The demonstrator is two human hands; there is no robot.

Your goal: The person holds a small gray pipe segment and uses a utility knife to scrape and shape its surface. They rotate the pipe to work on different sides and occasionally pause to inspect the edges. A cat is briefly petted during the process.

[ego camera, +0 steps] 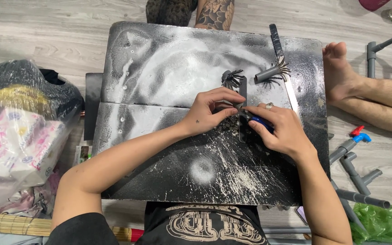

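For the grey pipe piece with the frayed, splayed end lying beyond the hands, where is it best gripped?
Probably by the plain round end of the grey pipe piece, coming from above with fingers across its width. That end is smooth and bare on the black board, while the other end splays into thin strips beside a metal strip.

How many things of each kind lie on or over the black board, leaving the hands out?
fringed pipe pieces: 2
grey strip: 1
long blade: 1
blue-handled tool: 1
Total: 5
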